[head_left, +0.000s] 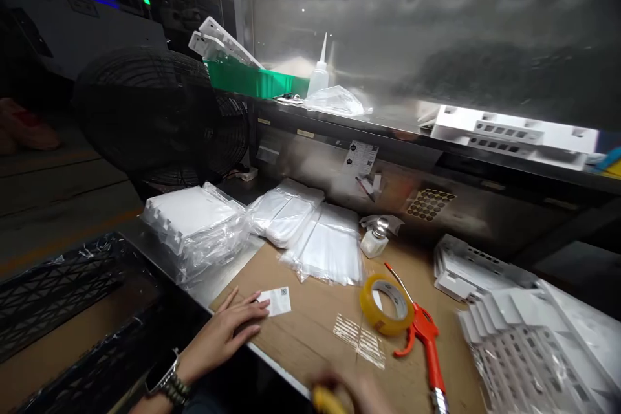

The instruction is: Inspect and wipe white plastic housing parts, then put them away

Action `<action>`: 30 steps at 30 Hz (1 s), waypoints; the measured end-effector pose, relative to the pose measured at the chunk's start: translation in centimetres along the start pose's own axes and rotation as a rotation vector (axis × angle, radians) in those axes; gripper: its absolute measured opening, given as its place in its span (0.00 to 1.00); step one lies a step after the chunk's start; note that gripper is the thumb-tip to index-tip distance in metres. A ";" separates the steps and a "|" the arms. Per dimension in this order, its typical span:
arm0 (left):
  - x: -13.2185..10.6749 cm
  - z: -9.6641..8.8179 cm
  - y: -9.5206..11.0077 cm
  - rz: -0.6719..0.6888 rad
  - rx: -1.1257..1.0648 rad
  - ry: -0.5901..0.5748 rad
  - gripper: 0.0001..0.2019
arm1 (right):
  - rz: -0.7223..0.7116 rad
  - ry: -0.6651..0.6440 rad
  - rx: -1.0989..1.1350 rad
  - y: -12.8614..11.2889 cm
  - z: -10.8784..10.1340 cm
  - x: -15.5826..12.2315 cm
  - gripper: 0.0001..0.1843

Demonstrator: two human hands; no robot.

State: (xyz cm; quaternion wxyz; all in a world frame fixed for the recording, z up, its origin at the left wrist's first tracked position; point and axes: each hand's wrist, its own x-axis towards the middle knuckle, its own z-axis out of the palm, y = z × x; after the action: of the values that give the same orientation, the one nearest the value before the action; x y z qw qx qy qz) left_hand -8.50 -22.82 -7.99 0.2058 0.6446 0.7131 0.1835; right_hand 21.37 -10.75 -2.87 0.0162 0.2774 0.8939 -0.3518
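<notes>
My left hand (228, 330) lies flat on the brown cardboard sheet (315, 323) at the near edge, fingers stretched out and touching a small white label (277, 301). A watch and a bead bracelet sit on that wrist. My right hand (359, 394) is at the bottom edge, blurred by motion, next to a yellow object (326, 401) that I cannot make out. A roll of yellow tape (387, 304) and a red air blow gun (424, 343) lie just beyond it.
Stacks of clear plastic bags (320, 242) and bagged white panels (194, 223) lie at the left. White plastic parts (533, 330) pile up at the right. A small dispenser bottle (373, 242) stands mid-table. A black fan (155, 116) and green bin (252, 81) stand behind.
</notes>
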 end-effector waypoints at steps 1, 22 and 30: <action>-0.2 0.0 0.1 0.043 -0.029 -0.019 0.18 | -0.043 0.033 0.006 -0.9 -0.3 2.6 0.22; 26.6 -20.4 11.4 0.618 0.180 0.773 0.10 | 0.034 0.043 0.925 3.5 0.0 15.7 0.31; 35.7 -31.0 13.5 0.501 0.199 0.910 0.20 | -0.031 -0.072 1.116 5.6 -0.9 16.6 0.31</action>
State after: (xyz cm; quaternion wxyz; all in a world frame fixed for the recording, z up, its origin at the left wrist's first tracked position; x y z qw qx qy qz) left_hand -16.52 14.18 23.40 -0.2367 0.6670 0.5682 0.4198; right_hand 10.36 1.19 -9.39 -0.1077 0.2186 0.5748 -0.7812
